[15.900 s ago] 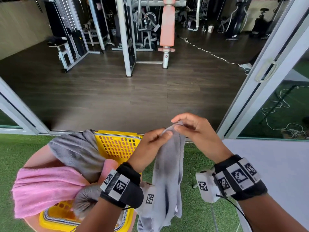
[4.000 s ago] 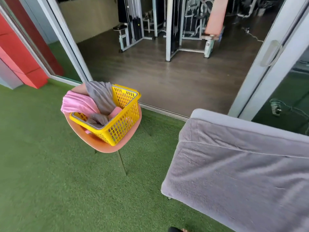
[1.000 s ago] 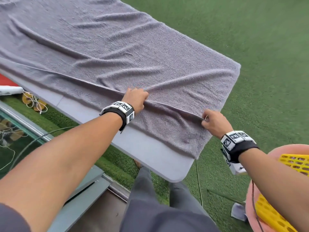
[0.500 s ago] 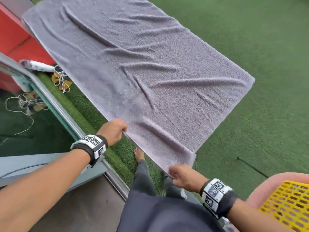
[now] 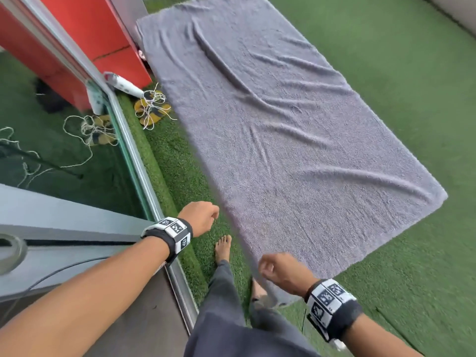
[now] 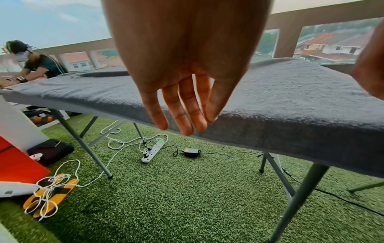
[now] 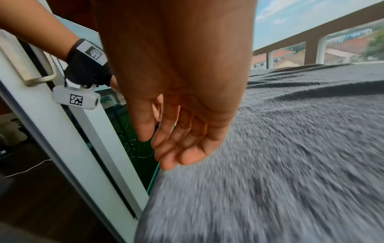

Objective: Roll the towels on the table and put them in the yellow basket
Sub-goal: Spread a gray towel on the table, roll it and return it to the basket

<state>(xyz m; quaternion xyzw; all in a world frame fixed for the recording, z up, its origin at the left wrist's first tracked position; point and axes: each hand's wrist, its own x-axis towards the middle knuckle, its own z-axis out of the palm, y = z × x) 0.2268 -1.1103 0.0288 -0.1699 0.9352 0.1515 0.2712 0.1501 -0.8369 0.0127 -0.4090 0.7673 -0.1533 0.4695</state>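
Grey towel (image 5: pixel 288 140) lies released; both hands have let go.

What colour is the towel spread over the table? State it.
Grey, slightly purplish: the towel shows best in the head view, covering the table.

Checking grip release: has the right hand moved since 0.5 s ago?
Yes. The right hand has let go of the grey towel and now hovers open by its near corner.

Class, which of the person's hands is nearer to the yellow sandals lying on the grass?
Left. The left hand hangs beside the towel's near long edge, on the same side as the sandals. The right hand is at the towel's near corner, farther away.
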